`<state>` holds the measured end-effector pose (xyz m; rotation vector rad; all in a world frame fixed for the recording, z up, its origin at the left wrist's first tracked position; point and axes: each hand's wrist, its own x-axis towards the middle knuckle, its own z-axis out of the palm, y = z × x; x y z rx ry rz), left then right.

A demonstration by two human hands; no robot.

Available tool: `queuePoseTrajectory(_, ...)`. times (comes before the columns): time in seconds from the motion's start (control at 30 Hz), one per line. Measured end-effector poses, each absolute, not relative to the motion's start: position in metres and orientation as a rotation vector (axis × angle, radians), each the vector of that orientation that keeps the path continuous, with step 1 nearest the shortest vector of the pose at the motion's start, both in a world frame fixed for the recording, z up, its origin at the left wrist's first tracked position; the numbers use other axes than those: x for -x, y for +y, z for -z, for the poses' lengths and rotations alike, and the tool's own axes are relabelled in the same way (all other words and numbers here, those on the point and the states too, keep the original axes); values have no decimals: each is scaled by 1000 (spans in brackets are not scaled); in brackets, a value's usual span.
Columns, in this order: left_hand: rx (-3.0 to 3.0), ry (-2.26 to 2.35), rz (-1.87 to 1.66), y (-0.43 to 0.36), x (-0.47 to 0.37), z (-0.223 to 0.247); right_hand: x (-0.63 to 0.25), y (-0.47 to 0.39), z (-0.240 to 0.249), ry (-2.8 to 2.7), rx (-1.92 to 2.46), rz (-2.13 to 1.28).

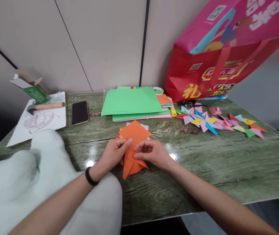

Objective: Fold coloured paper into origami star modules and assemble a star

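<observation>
Between my hands is an orange sheet of folding paper (135, 165), creased and partly folded, its lower edge spread into pointed flaps. My left hand (116, 150), with a black band at the wrist, pinches its left side between thumb and fingers. On the right side, my right hand (153, 153) has its thumb and curled fingers closed at the paper's folded edge. Just beyond lies a flat orange square (135, 129) on top of several other coloured sheets, whose corners stick out beneath it.
A stack of green paper (132, 101) lies at the back. Folded paper stars (203, 120) and a red bag (203, 71) are to the right. Leftward are a phone (80, 113), a hammer (47, 106), a green box (37, 92) and a pale plush (49, 156).
</observation>
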<state>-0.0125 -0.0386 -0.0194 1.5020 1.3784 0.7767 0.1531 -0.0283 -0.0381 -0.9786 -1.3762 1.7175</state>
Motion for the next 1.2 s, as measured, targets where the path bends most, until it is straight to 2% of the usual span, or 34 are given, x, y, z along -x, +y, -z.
queuePoseTrajectory(0.77, -1411, 1352, -896, -38, 15, 16, -151, -30, 38, -1365, 1010, -1675)
queuePoseTrajectory(1.2, -1406, 1363, -760, -40, 16, 17, -154, -28, 41, -1294, 1082, -1763)
